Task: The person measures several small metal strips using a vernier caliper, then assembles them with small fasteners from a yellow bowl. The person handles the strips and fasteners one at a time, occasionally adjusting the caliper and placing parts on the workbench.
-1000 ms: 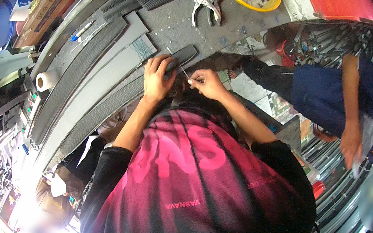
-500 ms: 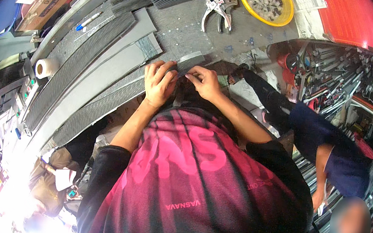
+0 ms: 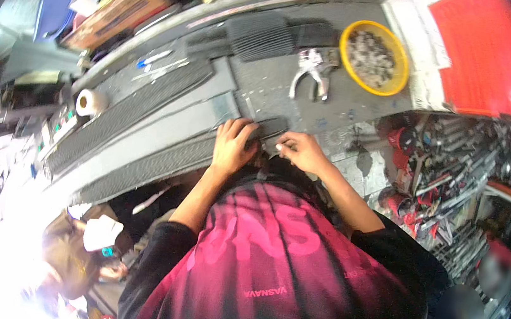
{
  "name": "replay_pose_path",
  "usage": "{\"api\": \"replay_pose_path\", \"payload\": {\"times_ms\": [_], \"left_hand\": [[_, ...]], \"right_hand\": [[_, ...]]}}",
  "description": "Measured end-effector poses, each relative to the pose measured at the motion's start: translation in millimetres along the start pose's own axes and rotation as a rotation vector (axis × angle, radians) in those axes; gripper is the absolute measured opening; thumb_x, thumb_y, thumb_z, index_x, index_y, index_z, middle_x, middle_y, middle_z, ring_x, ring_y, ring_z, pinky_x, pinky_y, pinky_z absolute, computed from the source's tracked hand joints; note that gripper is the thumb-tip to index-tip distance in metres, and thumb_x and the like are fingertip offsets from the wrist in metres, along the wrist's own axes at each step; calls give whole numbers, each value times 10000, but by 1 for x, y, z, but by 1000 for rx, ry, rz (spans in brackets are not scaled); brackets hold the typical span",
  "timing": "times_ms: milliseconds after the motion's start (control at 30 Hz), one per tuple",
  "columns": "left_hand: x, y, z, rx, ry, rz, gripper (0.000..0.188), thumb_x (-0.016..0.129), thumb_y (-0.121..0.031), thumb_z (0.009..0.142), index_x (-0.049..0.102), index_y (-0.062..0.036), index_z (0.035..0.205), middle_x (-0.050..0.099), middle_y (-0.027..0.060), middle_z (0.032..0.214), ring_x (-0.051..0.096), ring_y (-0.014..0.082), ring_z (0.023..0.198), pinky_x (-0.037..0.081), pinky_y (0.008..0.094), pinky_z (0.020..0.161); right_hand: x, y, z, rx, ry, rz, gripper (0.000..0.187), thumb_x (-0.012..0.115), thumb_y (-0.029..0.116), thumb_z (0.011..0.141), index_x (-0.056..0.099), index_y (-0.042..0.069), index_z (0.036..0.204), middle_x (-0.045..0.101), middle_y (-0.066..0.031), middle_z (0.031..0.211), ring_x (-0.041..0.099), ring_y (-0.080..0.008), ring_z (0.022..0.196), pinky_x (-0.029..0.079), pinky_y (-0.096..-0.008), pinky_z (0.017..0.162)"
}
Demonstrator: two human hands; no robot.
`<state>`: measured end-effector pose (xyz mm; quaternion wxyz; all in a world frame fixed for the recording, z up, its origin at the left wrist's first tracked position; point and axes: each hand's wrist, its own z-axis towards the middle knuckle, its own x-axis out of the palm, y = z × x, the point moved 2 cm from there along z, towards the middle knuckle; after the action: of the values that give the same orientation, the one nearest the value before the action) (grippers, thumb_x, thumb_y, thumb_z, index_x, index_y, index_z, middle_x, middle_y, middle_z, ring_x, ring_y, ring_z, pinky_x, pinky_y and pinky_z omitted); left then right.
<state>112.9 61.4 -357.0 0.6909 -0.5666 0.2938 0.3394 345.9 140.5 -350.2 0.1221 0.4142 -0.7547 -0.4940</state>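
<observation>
A person in a dark shirt with pink lettering leans over a grey workbench (image 3: 257, 93), seen from above the head. The left hand (image 3: 233, 146) lies palm down with fingers spread, pressing on the near end of a long black ribbed strip (image 3: 159, 160) that runs away to the person's left along the bench edge. The right hand (image 3: 300, 152) sits just beside it, fingers curled and pinched together at the strip's end; whether they grip something small there cannot be made out.

Farther back on the bench, a pair of metal pliers (image 3: 310, 74) lies flat, handles pointing toward the person. Just beside the pliers stands a yellow bowl (image 3: 345, 52) filled with small grey pieces. A stack of short black ribbed pieces (image 3: 261, 36) rests to the left of the pliers. A second long mesh-like strip (image 3: 127, 112) lies parallel to the first, and a white roll of tape (image 3: 89, 103) sits near its far side. A red sheet (image 3: 485, 57) covers the bench's right end.
</observation>
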Motion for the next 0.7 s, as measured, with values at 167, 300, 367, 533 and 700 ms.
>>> {"api": "replay_pose_path", "payload": {"times_ms": [167, 300, 367, 533, 700], "left_hand": [[0, -6, 9, -7, 22, -16, 548, 887, -156, 767, 710, -103, 1282, 700, 111, 1280, 619, 362, 1200, 493, 509, 1004], [8, -9, 8, 41, -15, -15, 507, 867, -154, 793, 700, -56, 1262, 714, 145, 1273, 634, 398, 1164, 488, 515, 1037], [11, -11, 9, 28, 33, 44, 524, 867, -206, 807, 701, -63, 1283, 702, 134, 1299, 611, 393, 1209, 469, 523, 1063], [-5, -46, 14, -44, 4, 193, 663, 885, -189, 737, 669, -53, 1349, 658, 180, 1174, 600, 433, 1179, 461, 538, 1058], [10, -139, 58, -1, -54, 83, 418, 762, -3, 787, 709, -24, 1201, 616, 152, 974, 616, 329, 925, 510, 439, 867]], "right_hand": [[-42, 11, -2, -100, -122, -90, 233, 797, 260, 981, 765, 86, 1132, 830, -107, 947, 803, -303, 872, 612, -433, 849], [-63, 12, -13, -142, -227, -142, 237, 762, 242, 1023, 739, 68, 1182, 826, -96, 941, 784, -218, 797, 601, -381, 761], [-74, 9, -24, -141, -212, -92, 247, 746, 244, 1044, 724, 54, 1200, 817, -87, 922, 761, -180, 729, 592, -364, 707], [-124, -17, -55, -36, 4, 30, 229, 715, 248, 1063, 708, 56, 1188, 816, -76, 947, 733, -176, 688, 574, -361, 670], [-248, -65, -126, -50, 171, 40, 259, 743, 234, 1029, 729, 13, 1163, 818, -100, 1007, 768, -192, 787, 631, -376, 718]]}}
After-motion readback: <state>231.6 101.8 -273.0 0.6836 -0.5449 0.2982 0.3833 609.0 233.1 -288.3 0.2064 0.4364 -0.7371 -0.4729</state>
